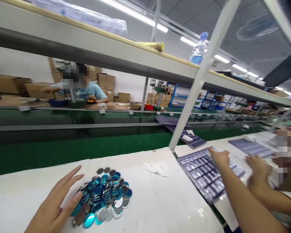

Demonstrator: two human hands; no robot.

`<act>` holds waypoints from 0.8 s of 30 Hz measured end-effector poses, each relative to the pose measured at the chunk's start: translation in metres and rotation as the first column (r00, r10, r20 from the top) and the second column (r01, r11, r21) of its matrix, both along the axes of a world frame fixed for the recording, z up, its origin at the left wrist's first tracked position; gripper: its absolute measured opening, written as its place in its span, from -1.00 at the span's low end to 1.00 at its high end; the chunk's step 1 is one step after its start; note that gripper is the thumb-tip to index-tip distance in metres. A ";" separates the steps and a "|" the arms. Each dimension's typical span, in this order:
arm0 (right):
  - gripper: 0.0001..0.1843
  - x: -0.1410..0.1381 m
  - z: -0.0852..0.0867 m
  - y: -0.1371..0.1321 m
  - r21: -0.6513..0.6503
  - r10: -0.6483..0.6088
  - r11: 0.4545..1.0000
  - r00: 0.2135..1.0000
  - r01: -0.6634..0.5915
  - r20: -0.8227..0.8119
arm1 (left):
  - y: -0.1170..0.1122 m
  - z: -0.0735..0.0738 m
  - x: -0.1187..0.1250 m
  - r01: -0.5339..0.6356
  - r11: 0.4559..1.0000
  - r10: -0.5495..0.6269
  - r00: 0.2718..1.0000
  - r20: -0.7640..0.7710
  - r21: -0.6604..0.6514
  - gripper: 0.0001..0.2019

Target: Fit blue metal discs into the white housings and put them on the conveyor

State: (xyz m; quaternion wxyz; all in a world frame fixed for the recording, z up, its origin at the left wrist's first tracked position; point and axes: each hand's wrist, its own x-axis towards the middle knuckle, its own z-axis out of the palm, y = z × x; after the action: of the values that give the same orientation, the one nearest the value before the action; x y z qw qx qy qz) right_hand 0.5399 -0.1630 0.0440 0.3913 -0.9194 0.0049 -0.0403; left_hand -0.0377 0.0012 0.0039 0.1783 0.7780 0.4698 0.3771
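Note:
My left hand [57, 204] is open, fingers spread, at the left side of a heap of small round metal discs [104, 191]. Some discs are bright blue, others silver; they lie piled and overlapping on the white table. It holds none that I can see. My right hand [219, 158] reaches across a clear purplish plastic tray [200, 171] with rows of rectangular pockets. Its thumb and fingers straddle the tray's far edge and seem to grip it; the fingertips are partly unclear. The tray lies across the gap between two white tabletops.
Another person's hand [259, 166] is just right of the tray. A white scrap [155, 169] lies beyond the discs. A slanting white post [196, 84] holds the overhead shelf [126, 55]. More trays [188, 134] rest on the green conveyor [126, 142]. A co-worker [94, 92] sits opposite.

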 end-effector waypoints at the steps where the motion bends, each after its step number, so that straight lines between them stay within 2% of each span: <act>1: -0.31 -0.014 0.002 0.001 0.027 0.041 0.999 0.999 -0.041 0.020 | -0.006 0.007 0.003 -0.027 0.998 0.031 0.997 0.070 -0.061 -0.62; 3: -0.10 -0.057 0.003 0.006 0.098 0.179 0.978 0.982 -0.185 0.066 | -0.017 0.021 0.011 -0.006 0.980 0.044 0.981 0.187 -0.197 -0.63; 4: -0.09 -0.087 0.003 0.011 0.149 0.283 0.944 0.955 -0.293 0.084 | -0.021 0.028 0.017 0.045 0.961 0.022 0.971 0.239 -0.272 -0.63; 5: -0.09 -0.123 0.002 0.018 0.219 0.414 0.877 0.904 -0.428 0.106 | -0.024 0.035 0.024 0.129 0.928 -0.022 0.955 0.294 -0.350 -0.63; 6: -0.04 -0.162 0.002 0.027 0.410 0.624 0.659 0.763 -0.631 0.171 | -0.026 0.042 0.032 0.217 0.880 -0.054 0.930 0.365 -0.424 -0.63; 7: 0.01 -0.203 0.002 0.037 0.539 0.764 0.403 0.596 -0.740 0.247 | -0.028 0.047 0.039 0.318 0.811 -0.086 0.895 0.438 -0.491 -0.64; 8: 0.04 -0.244 0.003 0.048 0.591 0.843 0.193 0.441 -0.783 0.309 | -0.030 0.052 0.047 0.423 0.722 -0.101 0.848 0.521 -0.548 -0.66; 9: 0.04 -0.282 0.005 0.060 0.604 0.893 0.040 0.300 -0.796 0.336 | -0.031 0.056 0.053 0.528 0.618 -0.090 0.783 0.615 -0.582 -0.65; 10: 0.03 -0.315 0.007 0.072 0.603 0.925 -0.064 0.180 -0.795 0.336 | -0.031 0.059 0.057 0.629 0.514 -0.051 0.702 0.711 -0.584 -0.62; 11: 0.03 -0.342 0.009 0.086 0.585 0.934 -0.102 0.125 -0.804 0.335 | -0.030 0.061 0.059 0.705 0.435 0.023 0.612 0.790 -0.559 -0.59; 12: 0.04 -0.362 0.010 0.099 0.540 0.944 -0.126 0.066 -0.832 0.323 | -0.027 0.062 0.058 0.751 0.403 0.112 0.525 0.843 -0.522 -0.58; 13: 0.03 -0.375 0.011 0.113 0.470 0.954 -0.138 0.011 -0.872 0.300 | -0.023 0.062 0.055 0.766 0.416 0.198 0.451 0.871 -0.491 -0.60; 15: -0.15 -0.384 0.010 0.142 0.279 0.971 -0.134 -0.070 -0.951 0.228 | -0.011 0.059 0.043 0.714 0.515 0.317 0.355 0.879 -0.474 -0.66; 17: -0.49 -0.380 0.004 0.172 0.097 0.985 -0.121 -0.108 -0.988 0.133 | 0.003 0.055 0.028 0.635 0.610 0.362 0.309 0.879 -0.474 -0.72; 18: -0.63 -0.376 0.000 0.186 0.021 0.990 -0.115 -0.113 -0.993 0.081 | 0.009 0.052 0.022 0.609 0.639 0.371 0.292 0.882 -0.471 -0.73; 20: -0.76 -0.371 -0.010 0.209 -0.097 0.989 -0.144 -0.141 -0.985 -0.035 | 0.019 0.049 0.012 0.575 0.678 0.381 0.259 0.888 -0.458 -0.73; 24: -0.75 -0.376 -0.026 0.230 -0.315 0.953 -0.265 -0.198 -0.911 -0.230 | 0.024 0.046 0.007 0.548 0.706 0.386 0.233 0.893 -0.449 -0.71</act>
State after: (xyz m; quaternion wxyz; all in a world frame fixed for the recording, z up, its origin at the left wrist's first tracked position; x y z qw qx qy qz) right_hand 0.1637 0.0667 0.0184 0.0918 -0.6314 -0.7358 0.2270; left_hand -0.0310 0.0248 0.0497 0.7293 0.2628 0.3102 0.5503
